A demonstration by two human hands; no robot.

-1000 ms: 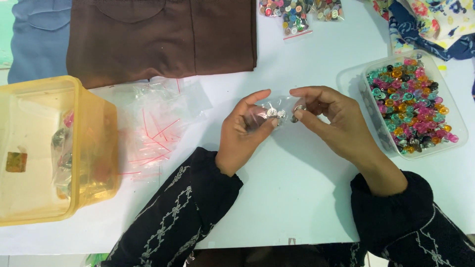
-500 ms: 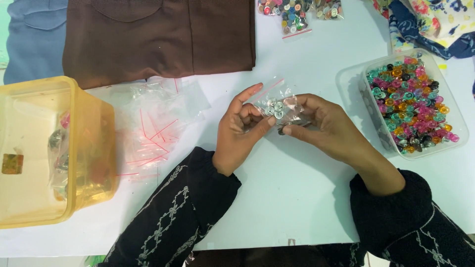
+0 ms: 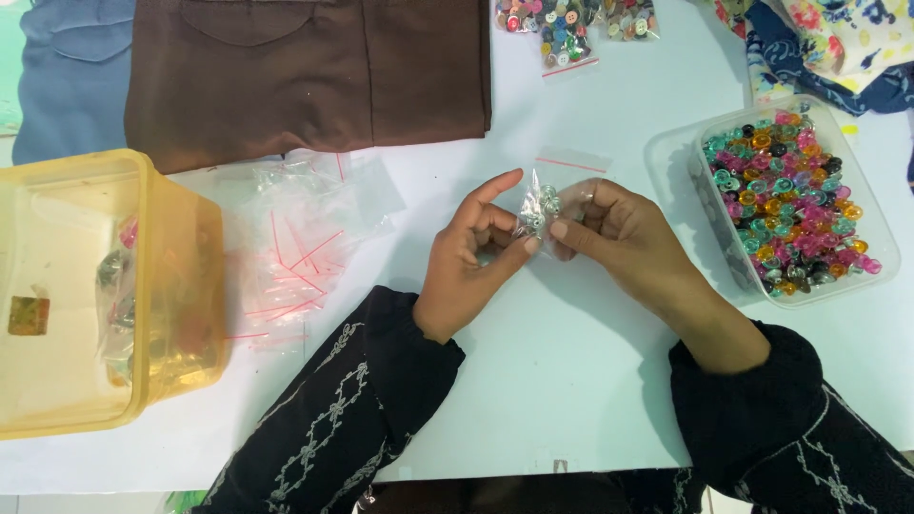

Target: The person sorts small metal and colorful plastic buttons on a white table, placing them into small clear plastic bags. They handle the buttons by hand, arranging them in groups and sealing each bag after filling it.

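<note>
Both hands meet over the middle of the white table (image 3: 552, 381). Between them is a small clear zip bag (image 3: 552, 195) with a red seal line, holding several small silvery pieces. My left hand (image 3: 471, 257) pinches the bag's lower left part between thumb and fingers. My right hand (image 3: 619, 238) grips its right side, thumb pressed against the front. The bag stands upright, its mouth pointing away from me. Dark sleeves with pale embroidery cover both forearms.
A clear tray (image 3: 862, 205) of several colourful buttons sits right of my right hand. A pile of empty clear zip bags (image 3: 295, 238) lies to the left, beside a yellow plastic tub (image 3: 176, 276). Brown fabric (image 3: 305, 67), blue fabric (image 3: 57, 76) and more bagged buttons (image 3: 566, 24) lie at the far edge.
The hands have drawn closer together and the bag has been lifted upright between them, its top now standing above the fingers.
</note>
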